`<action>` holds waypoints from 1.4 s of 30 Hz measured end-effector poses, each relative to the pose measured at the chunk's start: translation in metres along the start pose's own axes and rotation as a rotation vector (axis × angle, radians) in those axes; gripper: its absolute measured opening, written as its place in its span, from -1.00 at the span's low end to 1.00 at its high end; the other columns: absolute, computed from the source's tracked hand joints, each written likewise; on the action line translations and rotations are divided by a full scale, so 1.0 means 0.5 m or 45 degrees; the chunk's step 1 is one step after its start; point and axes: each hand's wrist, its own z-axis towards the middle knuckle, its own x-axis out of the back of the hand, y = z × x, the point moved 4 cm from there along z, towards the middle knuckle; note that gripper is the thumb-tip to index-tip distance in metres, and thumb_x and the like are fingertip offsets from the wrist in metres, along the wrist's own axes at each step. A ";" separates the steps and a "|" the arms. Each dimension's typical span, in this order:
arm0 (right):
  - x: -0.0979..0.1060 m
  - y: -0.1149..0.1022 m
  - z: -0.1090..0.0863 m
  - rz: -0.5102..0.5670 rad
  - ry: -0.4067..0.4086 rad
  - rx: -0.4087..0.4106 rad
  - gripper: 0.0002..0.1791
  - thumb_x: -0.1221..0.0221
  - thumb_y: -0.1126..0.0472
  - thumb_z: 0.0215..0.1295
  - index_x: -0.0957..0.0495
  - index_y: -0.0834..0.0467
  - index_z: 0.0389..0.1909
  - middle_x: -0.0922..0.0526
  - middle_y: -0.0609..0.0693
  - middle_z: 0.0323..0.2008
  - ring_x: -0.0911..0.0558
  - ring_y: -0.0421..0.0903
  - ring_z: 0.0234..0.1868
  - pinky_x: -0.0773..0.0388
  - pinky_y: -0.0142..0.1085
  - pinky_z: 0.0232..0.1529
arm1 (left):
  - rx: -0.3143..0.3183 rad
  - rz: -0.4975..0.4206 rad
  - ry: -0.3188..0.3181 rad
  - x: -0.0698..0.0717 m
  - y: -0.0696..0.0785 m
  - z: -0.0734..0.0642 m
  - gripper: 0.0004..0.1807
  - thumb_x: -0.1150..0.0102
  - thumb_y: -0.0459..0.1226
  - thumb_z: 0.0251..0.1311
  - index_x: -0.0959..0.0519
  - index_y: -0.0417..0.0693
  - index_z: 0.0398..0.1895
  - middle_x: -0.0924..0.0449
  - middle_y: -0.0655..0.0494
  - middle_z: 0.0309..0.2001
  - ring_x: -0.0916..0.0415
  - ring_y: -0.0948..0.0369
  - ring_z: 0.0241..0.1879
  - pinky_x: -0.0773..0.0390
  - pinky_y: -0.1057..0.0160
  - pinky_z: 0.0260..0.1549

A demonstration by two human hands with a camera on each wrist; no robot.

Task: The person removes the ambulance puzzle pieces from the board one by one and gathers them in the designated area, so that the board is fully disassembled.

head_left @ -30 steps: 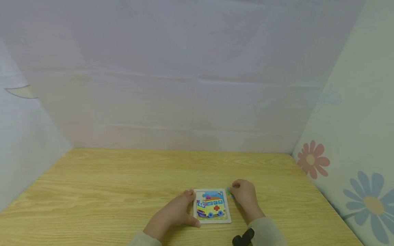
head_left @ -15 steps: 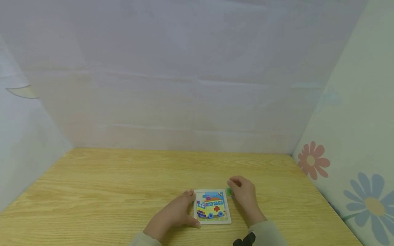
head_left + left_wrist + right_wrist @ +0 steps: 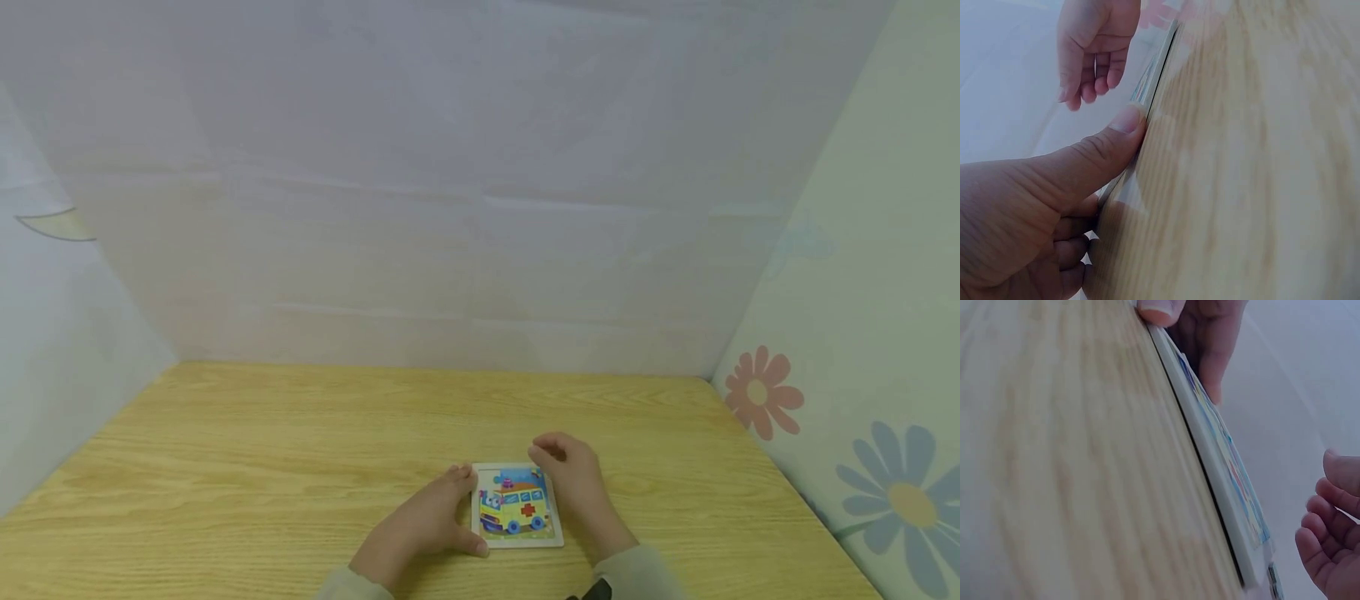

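A square jigsaw puzzle (image 3: 517, 540) in a pale frame lies on the table, showing a yellow ambulance with a red cross. Its upper left corner is bare and pale. My left hand (image 3: 431, 515) holds the frame by its left side, thumb at the near corner and fingers at the far one. Above the frame's far right corner hovers my right hand (image 3: 577, 475), its fingers loosely bent with nothing seen between them. In the right wrist view a small loose puzzle piece (image 3: 1274, 581) shows just past the frame's end; the right hand hides that spot in the head view.
The wood-grain table (image 3: 300, 450) stretches to a pale cloth wall (image 3: 465, 250) at the back. On the right stands a side wall (image 3: 847, 333) with printed flowers, and another pale wall (image 3: 60, 333) closes the left.
My right hand has come away from the green puzzle piece beside the frame and shifted left over the frame's far right corner. The left hand and the puzzle have stayed put.
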 end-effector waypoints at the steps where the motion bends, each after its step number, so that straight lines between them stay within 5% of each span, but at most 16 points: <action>1: -0.003 -0.002 -0.001 -0.011 -0.020 0.015 -0.74 -0.16 0.10 0.26 -0.58 0.15 -0.12 -0.63 -0.07 -0.24 -0.55 -0.14 -0.18 -0.56 -0.24 -0.13 | 0.000 0.000 -0.001 0.000 0.000 0.000 0.08 -0.45 0.08 -0.33 -0.26 -0.31 0.28 -0.11 -0.21 0.37 -0.01 -0.14 0.37 -0.08 -0.14 0.31; 12: -0.029 -0.015 -0.015 -0.058 -0.221 0.140 -0.73 -0.20 0.16 0.21 -0.57 0.20 -0.11 -0.57 -0.02 -0.24 -0.51 -0.12 -0.20 -0.53 -0.19 -0.13 | -0.010 -0.001 0.001 0.001 -0.001 0.000 0.08 -0.44 0.08 -0.33 -0.26 -0.31 0.29 -0.12 -0.22 0.37 -0.02 -0.15 0.37 -0.09 -0.15 0.30; 30: -0.054 -0.006 -0.011 -0.211 -0.339 0.199 -0.72 -0.24 0.16 0.16 -0.57 0.12 -0.10 -0.53 -0.01 -0.12 -0.52 0.01 -0.04 -0.49 0.00 0.04 | -0.015 -0.004 -0.005 0.002 0.000 -0.002 0.06 -0.43 0.09 -0.30 -0.27 -0.31 0.28 -0.12 -0.23 0.36 -0.02 -0.16 0.36 -0.12 -0.14 0.29; 42: -0.063 -0.012 -0.006 -0.395 -0.473 0.338 -0.71 -0.24 0.24 0.15 -0.61 -0.01 -0.08 -0.39 -0.04 -0.15 -0.37 -0.05 -0.13 -0.48 -0.12 -0.14 | -0.019 0.006 -0.005 0.002 0.003 -0.003 0.06 -0.42 0.11 -0.29 -0.26 -0.30 0.29 -0.11 -0.22 0.37 -0.02 -0.15 0.37 -0.12 -0.14 0.29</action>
